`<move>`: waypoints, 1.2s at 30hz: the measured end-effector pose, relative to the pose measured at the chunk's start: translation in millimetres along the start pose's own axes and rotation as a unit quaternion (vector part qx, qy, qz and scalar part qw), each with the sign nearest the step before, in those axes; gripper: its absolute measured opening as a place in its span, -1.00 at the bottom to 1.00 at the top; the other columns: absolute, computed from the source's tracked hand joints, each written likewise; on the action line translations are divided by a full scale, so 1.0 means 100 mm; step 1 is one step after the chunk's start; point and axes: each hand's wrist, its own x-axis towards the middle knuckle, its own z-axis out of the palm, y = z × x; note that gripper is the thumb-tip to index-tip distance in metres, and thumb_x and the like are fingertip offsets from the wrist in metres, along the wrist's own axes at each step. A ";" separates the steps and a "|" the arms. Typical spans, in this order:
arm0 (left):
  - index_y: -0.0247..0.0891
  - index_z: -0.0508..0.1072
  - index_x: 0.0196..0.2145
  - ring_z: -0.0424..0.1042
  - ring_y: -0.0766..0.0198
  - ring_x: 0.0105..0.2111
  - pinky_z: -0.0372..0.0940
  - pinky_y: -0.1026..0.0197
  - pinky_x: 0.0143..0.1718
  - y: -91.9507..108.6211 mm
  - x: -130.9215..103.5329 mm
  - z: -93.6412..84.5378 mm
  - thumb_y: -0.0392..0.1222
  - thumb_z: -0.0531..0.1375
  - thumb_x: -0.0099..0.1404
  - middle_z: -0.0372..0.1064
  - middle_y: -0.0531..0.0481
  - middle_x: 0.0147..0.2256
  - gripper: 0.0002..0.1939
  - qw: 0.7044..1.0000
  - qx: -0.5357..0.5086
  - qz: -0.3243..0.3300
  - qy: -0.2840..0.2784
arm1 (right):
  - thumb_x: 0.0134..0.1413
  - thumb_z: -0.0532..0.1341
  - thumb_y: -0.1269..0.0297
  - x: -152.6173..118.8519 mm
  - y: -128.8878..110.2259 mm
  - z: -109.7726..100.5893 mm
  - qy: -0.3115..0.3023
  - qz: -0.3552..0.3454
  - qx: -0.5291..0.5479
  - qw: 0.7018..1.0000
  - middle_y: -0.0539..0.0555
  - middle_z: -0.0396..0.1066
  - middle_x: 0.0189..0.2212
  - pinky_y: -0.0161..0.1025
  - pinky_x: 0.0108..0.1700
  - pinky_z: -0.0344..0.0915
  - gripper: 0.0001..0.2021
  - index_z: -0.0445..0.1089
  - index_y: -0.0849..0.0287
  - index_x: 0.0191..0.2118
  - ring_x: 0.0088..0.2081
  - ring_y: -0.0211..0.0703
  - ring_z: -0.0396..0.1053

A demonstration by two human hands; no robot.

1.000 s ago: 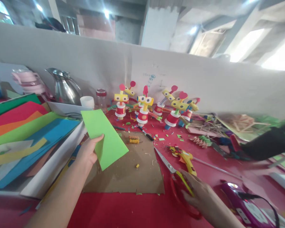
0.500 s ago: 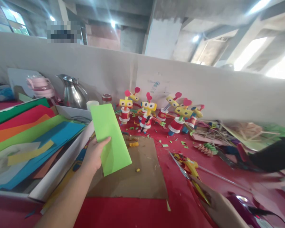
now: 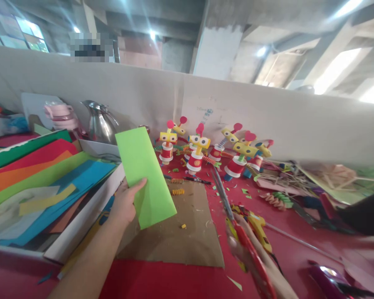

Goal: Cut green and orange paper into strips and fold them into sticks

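Note:
My left hand pinches the left edge of a light green paper sheet, thumb on its front. The sheet is tilted above a brown cardboard piece. To the right, my right hand grips a pair of scissors with red and yellow handles, the blades pointing up and away, apart from the paper. On the cardboard are a yellow paper coil, a striped coil and a small yellow scrap. A dark pen lies at its far edge.
Several paper-cup robot figures stand at the back. Left is a box of coloured paper, with a metal jug behind it. A yellow glue gun, purple device and thin sticks are at the right.
My right hand has come up and inward with the scissors, blades now rising higher. The pen, earlier upright before a figure, now lies flat. My left hand keeps the green paper; the view shifted slightly.

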 end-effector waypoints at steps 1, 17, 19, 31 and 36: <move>-0.25 0.53 -0.17 0.58 0.10 -0.32 0.47 0.08 -0.21 0.00 -0.01 0.00 -0.23 0.48 -0.14 0.59 -0.07 -0.27 -0.49 1.000 -0.005 -0.008 -0.007 | -0.06 0.35 -0.04 0.04 -0.06 0.14 -0.017 0.012 0.027 0.999 0.11 0.46 0.02 -0.18 -0.23 0.46 -0.45 0.36 -0.05 0.09 -0.06 0.07 0.46; -0.34 0.56 -0.22 0.58 0.04 -0.36 0.52 0.05 -0.29 -0.02 -0.12 0.03 -0.30 0.47 -0.10 0.59 -0.18 -0.28 -0.58 0.991 0.015 -0.092 -0.093 | -0.12 0.42 0.13 0.26 -0.09 0.96 -0.169 0.017 0.151 0.974 -0.08 0.35 -0.42 -0.33 -0.38 0.25 -0.52 0.27 0.06 -0.09 -0.42 -0.25 0.30; -0.33 0.56 -0.21 0.57 0.07 -0.39 0.52 0.08 -0.32 0.01 -0.06 0.01 -0.33 0.46 -0.11 0.59 -0.14 -0.29 -0.56 0.996 0.007 -0.074 -0.049 | -0.08 0.40 0.06 0.22 -0.08 0.87 -0.202 0.054 0.170 0.963 -0.08 0.36 -0.41 -0.34 -0.40 0.22 -0.51 0.25 0.03 -0.06 -0.44 -0.27 0.30; -0.31 0.52 -0.11 0.56 0.22 -0.42 0.50 0.20 -0.29 0.32 0.19 -0.23 -0.50 0.25 0.14 0.58 -0.08 -0.33 -0.66 0.993 -0.063 0.010 0.094 | 0.06 0.13 -0.31 0.15 0.02 0.53 -0.471 0.129 0.236 0.840 0.07 0.33 -0.37 -0.24 -0.40 0.28 -0.38 0.28 0.15 -0.01 -0.45 -0.21 0.29; -0.30 0.51 -0.08 0.57 0.22 -0.44 0.50 0.20 -0.27 0.31 0.19 -0.23 -0.52 0.22 0.16 0.58 -0.08 -0.35 -0.64 0.993 -0.084 -0.016 0.084 | 0.09 0.16 -0.23 0.15 -0.02 0.54 -0.476 0.113 0.213 0.846 0.08 0.33 -0.37 -0.17 -0.29 0.29 -0.48 0.34 0.11 -0.04 -0.39 -0.15 0.28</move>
